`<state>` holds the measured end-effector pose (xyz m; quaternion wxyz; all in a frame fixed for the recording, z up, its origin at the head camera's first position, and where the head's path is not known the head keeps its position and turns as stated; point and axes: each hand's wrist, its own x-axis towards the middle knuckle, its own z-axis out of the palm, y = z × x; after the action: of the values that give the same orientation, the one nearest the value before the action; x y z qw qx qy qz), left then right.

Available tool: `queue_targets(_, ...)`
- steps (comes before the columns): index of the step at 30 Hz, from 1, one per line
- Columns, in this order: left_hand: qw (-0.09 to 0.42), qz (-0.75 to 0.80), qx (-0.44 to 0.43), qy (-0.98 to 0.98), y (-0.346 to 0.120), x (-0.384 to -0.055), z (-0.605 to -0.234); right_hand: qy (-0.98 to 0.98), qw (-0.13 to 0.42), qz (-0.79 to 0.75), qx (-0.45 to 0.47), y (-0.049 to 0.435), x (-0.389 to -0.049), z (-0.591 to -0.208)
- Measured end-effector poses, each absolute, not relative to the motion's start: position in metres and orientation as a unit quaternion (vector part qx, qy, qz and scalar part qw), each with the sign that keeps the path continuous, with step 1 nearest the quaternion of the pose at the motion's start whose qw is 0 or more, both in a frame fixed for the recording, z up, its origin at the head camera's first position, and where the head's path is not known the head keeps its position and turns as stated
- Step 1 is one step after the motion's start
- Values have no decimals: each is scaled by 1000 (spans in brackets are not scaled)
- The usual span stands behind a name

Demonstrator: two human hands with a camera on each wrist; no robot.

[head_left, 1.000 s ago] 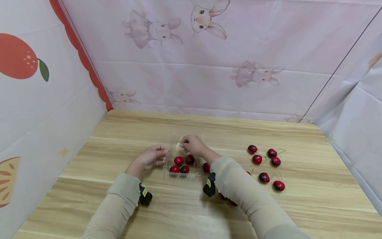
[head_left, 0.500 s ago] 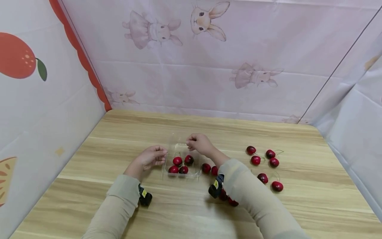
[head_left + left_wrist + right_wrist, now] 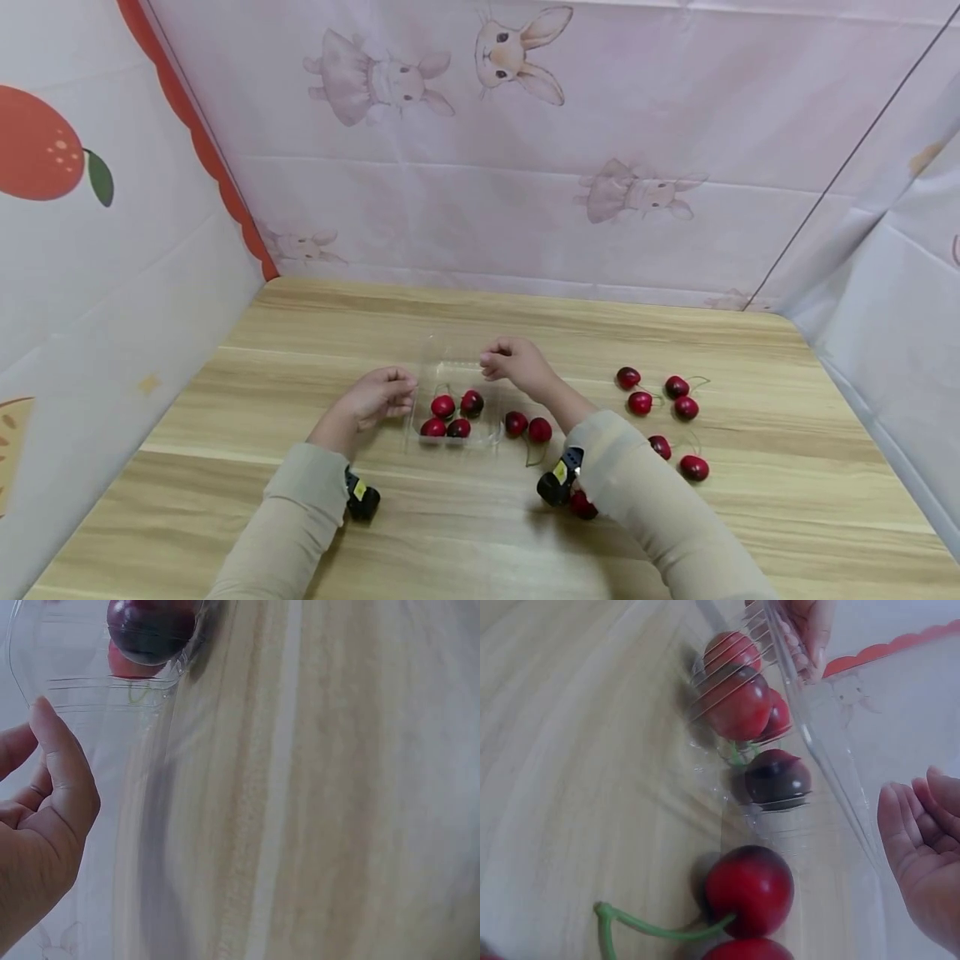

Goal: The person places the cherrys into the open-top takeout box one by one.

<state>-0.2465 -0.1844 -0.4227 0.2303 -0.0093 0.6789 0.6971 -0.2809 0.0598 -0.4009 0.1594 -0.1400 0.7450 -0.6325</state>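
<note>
A clear plastic container [image 3: 491, 437] on the table has several dark red cherries [image 3: 442, 407] with green stems inside. My left hand [image 3: 381, 395] holds its left rim, with thumb and finger at the edge; in the left wrist view the thumb tip meets the clear rim. My right hand [image 3: 517, 367] is by the container's far right side, fingers loosely curled around nothing; in the right wrist view the fingertips [image 3: 889, 799] are right beside the clear edge. Just right of the container, a pair of cherries [image 3: 540, 430] joined at the stem lies on the wood.
More paired cherries [image 3: 640, 403] are spread over the right of the wooden table [image 3: 420, 542]. Under the right forearm, another cherry [image 3: 582, 504] is partly hidden. Black wrist cameras [image 3: 363, 500] hang below both cuffs. Printed fabric walls [image 3: 450, 208] close the back and sides.
My right hand has moved from over the container to its right side, uncovering the cherry pair beside it. My left hand stays at the left rim, and the cherries inside keep their places.
</note>
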Motion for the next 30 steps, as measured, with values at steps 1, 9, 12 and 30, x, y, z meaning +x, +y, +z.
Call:
queue_targets(1, 231, 697, -9, 678, -184, -246, -423, 741, 160, -638, -137, 61, -280, -400)
queue_targets(9, 229, 701, -6, 675, -183, -244, -423, 723, 158, -661, -122, 75, -271, -399)
queue_targets(12, 227, 700, -7, 677, -183, -244, -423, 721, 158, -664, -119, 81, -268, -401)
queue_targets(30, 212, 700, -23, 682, -182, -239, -427, 711, 154, -680, -87, 118, -247, -414)
